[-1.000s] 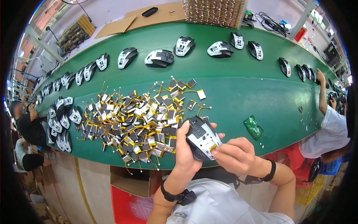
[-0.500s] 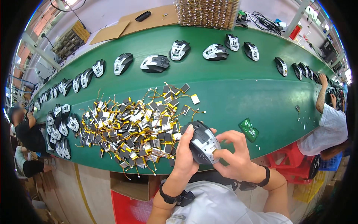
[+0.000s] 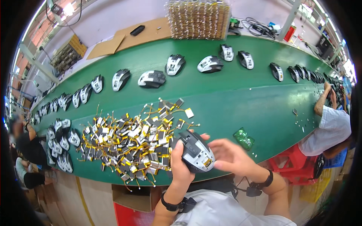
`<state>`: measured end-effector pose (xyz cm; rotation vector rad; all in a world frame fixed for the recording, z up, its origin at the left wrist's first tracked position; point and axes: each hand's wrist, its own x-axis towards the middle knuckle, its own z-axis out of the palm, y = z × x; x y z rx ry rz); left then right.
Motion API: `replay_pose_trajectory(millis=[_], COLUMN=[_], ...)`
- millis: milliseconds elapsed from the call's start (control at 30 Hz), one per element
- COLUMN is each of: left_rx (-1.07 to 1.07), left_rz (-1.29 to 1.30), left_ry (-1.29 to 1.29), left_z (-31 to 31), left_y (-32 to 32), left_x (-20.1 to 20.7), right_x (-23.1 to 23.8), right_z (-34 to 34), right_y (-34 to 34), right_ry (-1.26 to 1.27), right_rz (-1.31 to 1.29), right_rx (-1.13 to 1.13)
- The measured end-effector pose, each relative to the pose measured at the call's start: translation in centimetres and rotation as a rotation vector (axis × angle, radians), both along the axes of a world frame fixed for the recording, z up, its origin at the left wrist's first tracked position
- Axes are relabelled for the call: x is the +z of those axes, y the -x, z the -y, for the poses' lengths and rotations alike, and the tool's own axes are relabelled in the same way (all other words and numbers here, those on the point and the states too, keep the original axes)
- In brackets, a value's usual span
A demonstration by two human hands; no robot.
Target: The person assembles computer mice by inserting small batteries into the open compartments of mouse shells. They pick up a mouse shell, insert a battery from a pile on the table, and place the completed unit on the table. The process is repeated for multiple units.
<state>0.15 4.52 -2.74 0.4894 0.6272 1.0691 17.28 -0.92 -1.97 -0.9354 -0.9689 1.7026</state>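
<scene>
"Head view: grip?"
"Left hand [image 3: 182, 165] clamped round black-and-white mouse [image 3: 197, 150], lower centre of frame; mouse sits between thumb and fingertips."
"Right hand [image 3: 234, 157]?"
"Just right of the mouse, thumb and fingers apart; contact, can't tell."
"Nearby?"
"Battery pile [image 3: 132, 145], left of centre."

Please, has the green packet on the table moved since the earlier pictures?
No. Against the battery pile to its left, the green packet keeps its place on the table; the camera view has shifted.
</scene>
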Motion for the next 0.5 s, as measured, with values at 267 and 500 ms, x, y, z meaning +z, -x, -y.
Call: replay_pose_trajectory(millis=[267,500], left_rx=[-0.063,-0.110], left_rz=[-0.286,-0.425], left_ry=[-0.355,-0.359], left_z=[-0.5,-0.5], left_y=[1.4,3.4], left_x=[1.9,0.9], right_x=[0.2,-7.8], right_z=[-8.3,-15.8], right_y=[-10.8,-34.6], right_ry=[-0.055,0.379], right_rz=[0.214,0.689], right_rx=[-0.321,-0.674])
